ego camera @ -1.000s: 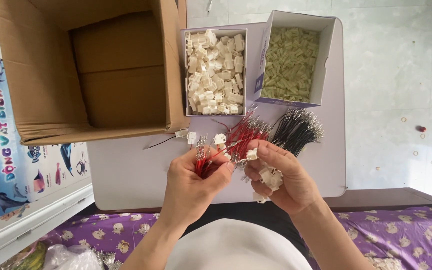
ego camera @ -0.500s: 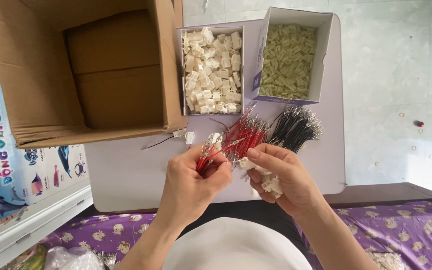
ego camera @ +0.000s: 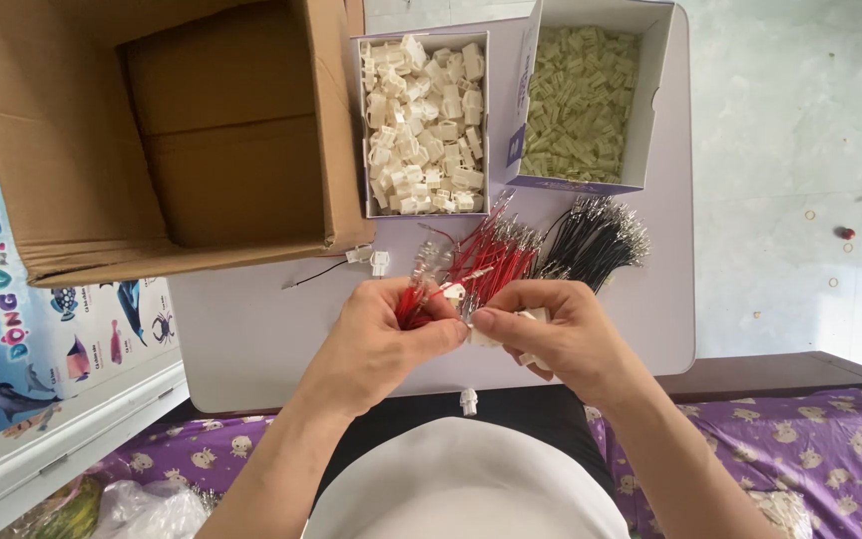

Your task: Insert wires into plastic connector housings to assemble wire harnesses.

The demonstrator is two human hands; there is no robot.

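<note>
Red wires [ego camera: 486,262]: bundle fanned out on my small table [ego camera: 251,339], metal tips pointing away; near ends gathered in my left hand.
Left hand [ego camera: 386,339]: clenched round the red ends, thumb pressed toward my right fingers.
Right hand [ego camera: 551,334]: fingers closed on white connector housings [ego camera: 496,336], thumb and forefinger pinching one against the wire tip my left hand offers.
Black wires [ego camera: 596,240]: second bundle, lying just beside the red, untouched.
White box [ego camera: 421,125]: open, full of white connectors, at the table's far edge.
Second box [ego camera: 581,100]: beside it, pale greenish connectors.
Cardboard carton [ego camera: 162,140]: on its side, far left, mouth toward me.
Strays: one white connector [ego camera: 468,401] at the table's near edge, two more [ego camera: 369,260] by the carton.
</note>
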